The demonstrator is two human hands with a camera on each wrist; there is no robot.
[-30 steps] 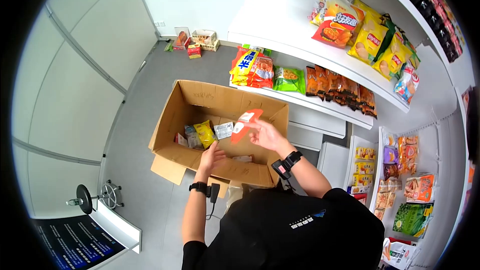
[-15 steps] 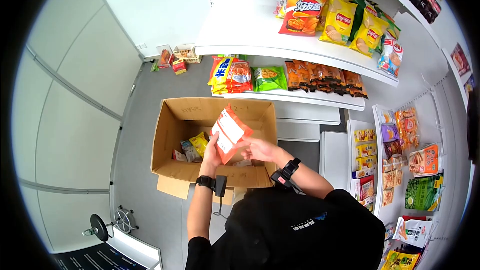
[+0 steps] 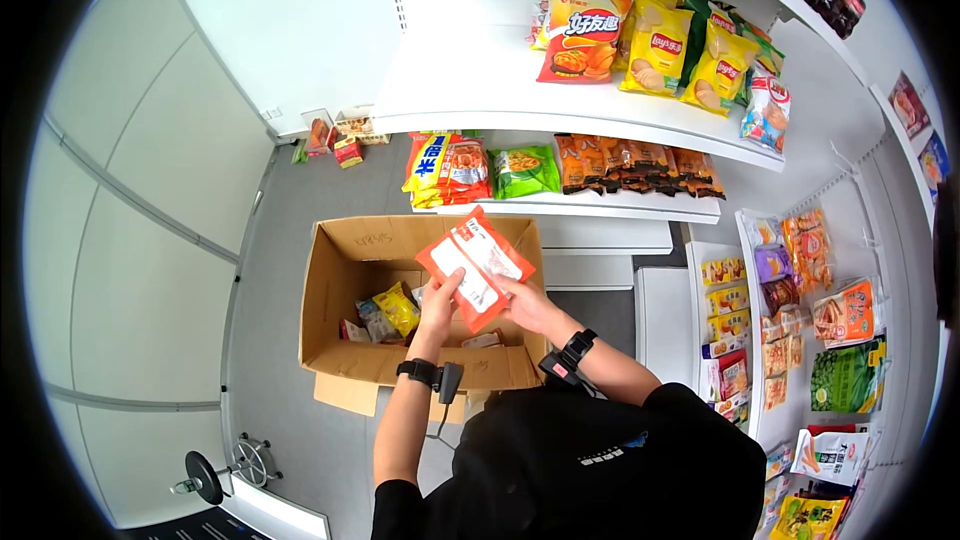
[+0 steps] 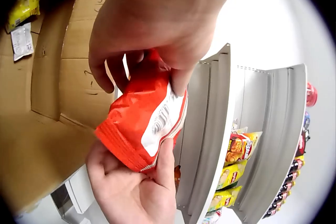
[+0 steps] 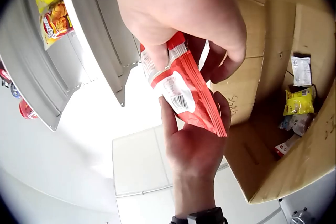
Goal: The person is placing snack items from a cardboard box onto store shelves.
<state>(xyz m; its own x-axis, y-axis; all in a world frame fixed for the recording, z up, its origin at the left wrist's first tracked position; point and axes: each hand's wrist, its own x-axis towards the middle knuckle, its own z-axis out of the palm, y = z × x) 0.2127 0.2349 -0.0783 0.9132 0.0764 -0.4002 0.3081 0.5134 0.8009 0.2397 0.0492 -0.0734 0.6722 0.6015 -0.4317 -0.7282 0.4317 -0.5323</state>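
Both hands hold a red and white bag (image 3: 476, 268) above the open cardboard box (image 3: 330, 350). My left hand (image 3: 437, 308) grips its left edge, thumb on the white panel; my right hand (image 3: 527, 306) pinches the lower right edge. The left wrist view shows the bag (image 4: 137, 116) between the left hand (image 4: 152, 24) above and the right hand (image 4: 134, 195) below. A barcode shows on the bag (image 5: 180, 90) in the right wrist view, thumbs on its face. Inside the box lie a yellow packet (image 3: 398, 308) and several others.
Behind the box, a shelf (image 3: 600, 205) bears red, green and orange-brown packets. Chip bags (image 3: 655, 45) stand on the shelf above. Racks of snacks (image 3: 845, 375) are at the right. Small boxes (image 3: 348, 152) sit on the floor at the back left, and a stool (image 3: 205, 478) stands at lower left.
The red bag, first in my right hand alone, was taken hold of by my left hand as well and is now spread between both. The head view has shifted.
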